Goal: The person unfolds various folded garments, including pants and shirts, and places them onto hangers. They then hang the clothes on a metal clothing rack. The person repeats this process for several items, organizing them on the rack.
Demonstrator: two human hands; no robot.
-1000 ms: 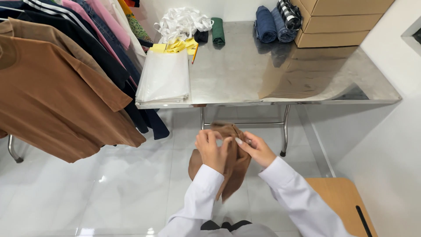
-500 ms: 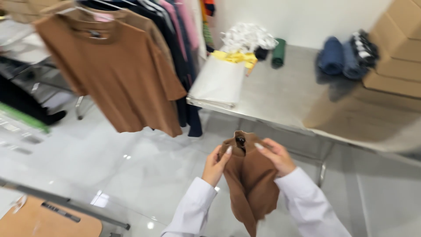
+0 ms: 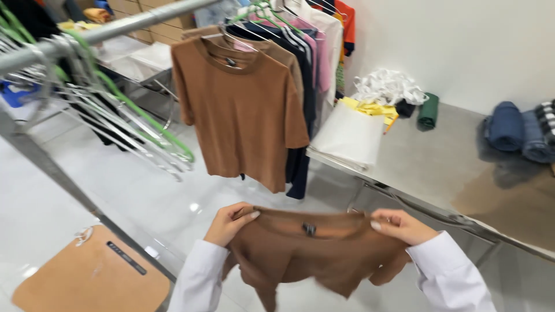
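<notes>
Both hands hold one brown shirt (image 3: 312, 248) by its neckline, low in front of the person: left hand (image 3: 228, 224) pinching the left shoulder, right hand (image 3: 402, 225) pinching the right, each grip closed on the fabric. Beyond, one matching brown shirt (image 3: 240, 110) hangs on the rack (image 3: 115, 26). On the desk (image 3: 439, 162): one white bag (image 3: 350, 136), one green roll (image 3: 429, 111), two blue rolls (image 3: 520, 130).

Long white sleeves cover both arms to the wrists; the left hand (image 3: 228, 224) and right hand (image 3: 400, 225) are bare, seemingly ringless.
</notes>
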